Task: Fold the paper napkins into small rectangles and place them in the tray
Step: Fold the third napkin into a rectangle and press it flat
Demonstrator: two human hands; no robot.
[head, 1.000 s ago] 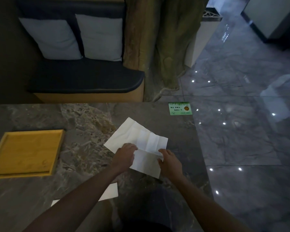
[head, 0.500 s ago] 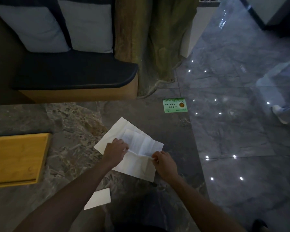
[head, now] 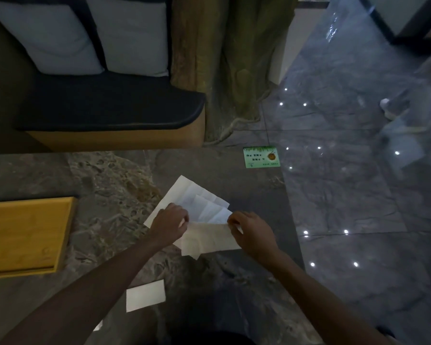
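Observation:
A white paper napkin (head: 194,200) lies creased and partly unfolded on the dark marble table (head: 110,185). My left hand (head: 171,224) pinches the left end of its raised near fold. My right hand (head: 251,232) pinches the right end of that fold, and the near flap (head: 209,239) hangs between both hands. A small folded napkin rectangle (head: 145,295) rests flat on the table nearer me. The yellow wooden tray (head: 28,235) sits at the left, cut off by the frame edge, with nothing seen in it.
A green card (head: 261,157) lies at the table's far right corner. Behind the table stands a dark bench (head: 110,105) with two grey cushions. The table's right edge drops to a glossy tiled floor, where someone's white shoe (head: 390,108) shows.
Both hands have lifted the napkin's near edge and folded it toward the far side. The view shifted right, so the tray slid toward the left edge and the small folded napkin came into fuller view.

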